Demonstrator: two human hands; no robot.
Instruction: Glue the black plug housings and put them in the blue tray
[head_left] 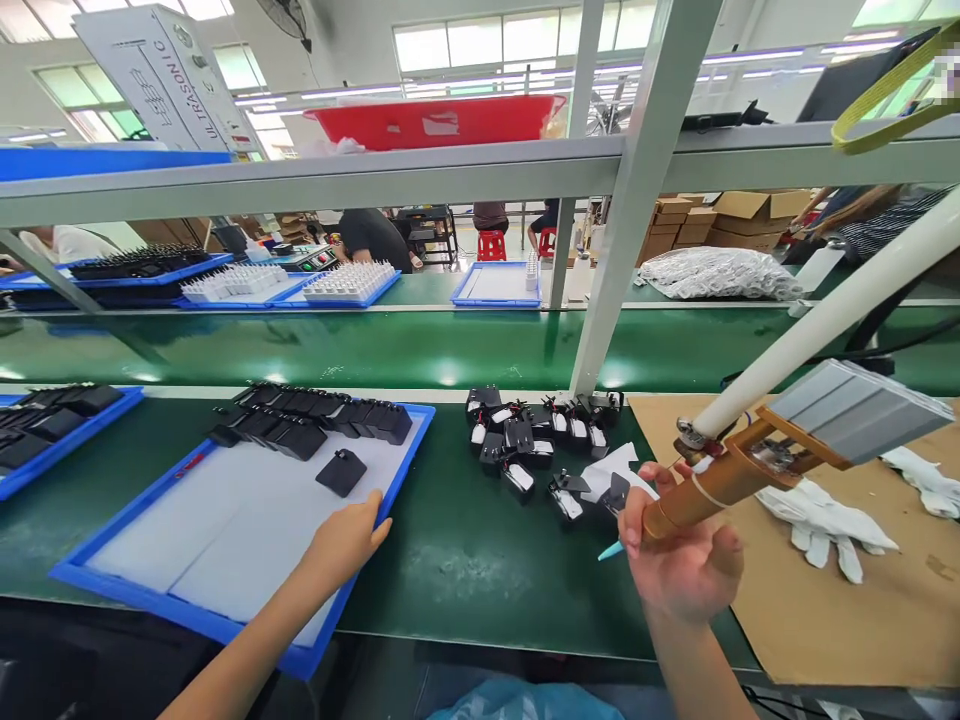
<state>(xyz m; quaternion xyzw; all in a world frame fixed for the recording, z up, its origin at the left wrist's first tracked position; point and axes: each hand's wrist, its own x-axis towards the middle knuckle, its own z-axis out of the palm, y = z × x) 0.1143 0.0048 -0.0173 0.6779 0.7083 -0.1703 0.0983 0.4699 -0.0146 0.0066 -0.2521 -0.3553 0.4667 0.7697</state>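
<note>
My left hand (346, 538) rests at the right edge of a blue-rimmed tray (112, 545), its fingers pressed together; whether anything is under them is hidden. Just above it a black square part (341, 473) lies on the tray's white lining. Rows of black boxes (300, 415) fill the tray's back. On the right, my right hand (679, 560) is closed around the orange handle of a tool (701, 500), which joins a white pole. A light-blue tip shows beside that hand. Several black parts with white labels (519, 478) and a white paper (611, 470) lie left of it.
White gloves (825, 520) lie on brown cardboard (795, 620) at the right. A metal post (619, 210) rises behind the black parts. Beyond the green belt (375, 345) stand trays of white parts (352, 283). Another blue tray (45, 462) is at far left. People sit in the background.
</note>
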